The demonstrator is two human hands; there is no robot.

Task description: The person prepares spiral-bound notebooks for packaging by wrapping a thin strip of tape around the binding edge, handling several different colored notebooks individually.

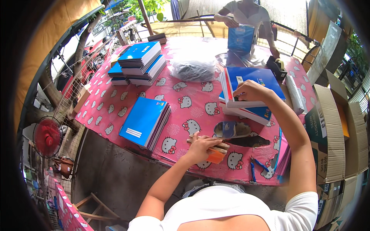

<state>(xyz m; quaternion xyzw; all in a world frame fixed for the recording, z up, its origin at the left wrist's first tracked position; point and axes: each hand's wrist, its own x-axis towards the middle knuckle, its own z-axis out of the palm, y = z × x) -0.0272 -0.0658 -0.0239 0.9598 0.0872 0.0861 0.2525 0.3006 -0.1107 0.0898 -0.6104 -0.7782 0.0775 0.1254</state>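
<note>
My left hand (202, 148) lies closed over a rough wooden block (222, 146) near the table's front edge. An orange piece (216, 157) shows just below it. Reaching farther out, my right hand (254, 91) is curled over the near left part of a stack of blue notebooks (256, 76). Its fingertips are pinched together by the white page edges and a red strip; a small dark bit shows there, too hidden to name. Between my hands sits a blue-grey patterned slipper-like object (231, 129), beside a dark hole in the table cover.
Blue notebook stacks stand at left (144, 119) and far left (139, 54). A clear plastic bundle (193, 71), a tape dispenser (276, 68) and blue pens (261, 164) lie about. Across the pink table (177, 111), a person holds a blue notebook pack (241, 38). Cardboard boxes (335, 134) flank the right.
</note>
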